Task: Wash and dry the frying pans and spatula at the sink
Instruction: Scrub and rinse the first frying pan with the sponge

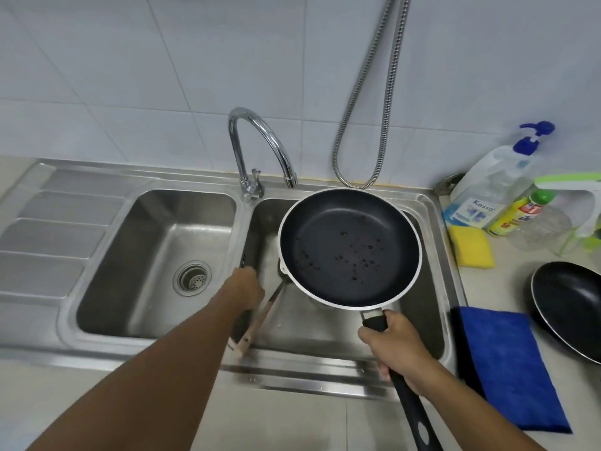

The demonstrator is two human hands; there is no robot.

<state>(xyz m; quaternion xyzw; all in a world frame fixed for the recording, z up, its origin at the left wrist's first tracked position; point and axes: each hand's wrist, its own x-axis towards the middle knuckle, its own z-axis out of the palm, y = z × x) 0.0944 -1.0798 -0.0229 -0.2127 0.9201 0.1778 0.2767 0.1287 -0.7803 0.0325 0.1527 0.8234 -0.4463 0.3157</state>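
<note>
Pans, two: right hand [395, 349] grips the frying pan [349, 247] by its handle over the right basin [302, 333]; second pan [569, 307] on the counter, 3 o'clock. Faucet [260, 138] at 12. One spatula [252, 323], 7 o'clock, beneath left hand [248, 288]; I cannot tell its grip.

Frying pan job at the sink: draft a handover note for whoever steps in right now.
Right hand grips the handle of the speckled frying pan, held over the right basin.
Left hand reaches into that basin at the spatula; grip hidden.
Second pan sits on the counter to the right, beside the blue cloth; yellow sponge behind.
Done: nothing evident; no water visible from the tap.
Left: wash and dry both pans and spatula.
</note>
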